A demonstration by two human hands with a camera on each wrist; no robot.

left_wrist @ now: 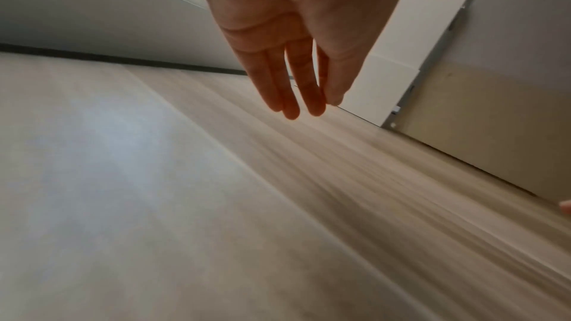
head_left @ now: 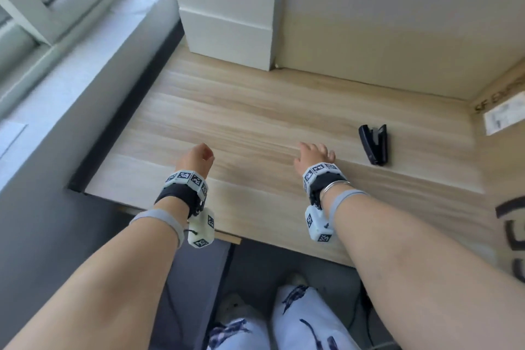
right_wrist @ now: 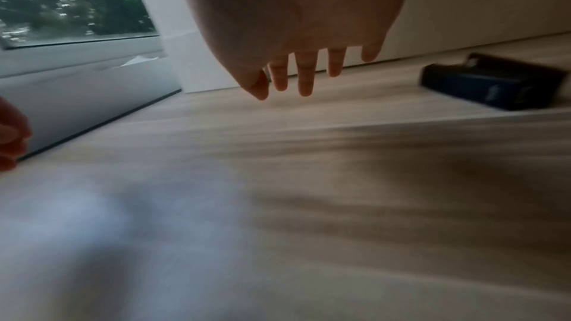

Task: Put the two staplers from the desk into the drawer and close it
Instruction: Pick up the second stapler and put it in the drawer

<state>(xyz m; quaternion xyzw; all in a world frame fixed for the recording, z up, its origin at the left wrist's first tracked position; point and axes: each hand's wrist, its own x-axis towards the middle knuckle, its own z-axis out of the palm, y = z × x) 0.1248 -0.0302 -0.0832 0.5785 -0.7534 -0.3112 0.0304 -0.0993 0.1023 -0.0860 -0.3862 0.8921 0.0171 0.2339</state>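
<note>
My left hand [head_left: 196,158] hovers over the desk [head_left: 241,111], fingers straight and together, holding nothing. My right hand [head_left: 314,155] hovers beside it, fingers spread, empty. One black stapler [head_left: 373,144] lies right of the right hand, apart from it.

On the bench [head_left: 255,111] a stapler [head_left: 374,144] lies to the right, beyond and right of the right hand [head_left: 312,155], the left hand [head_left: 196,158] farther left, white boxes [head_left: 230,8] standing behind.
</note>
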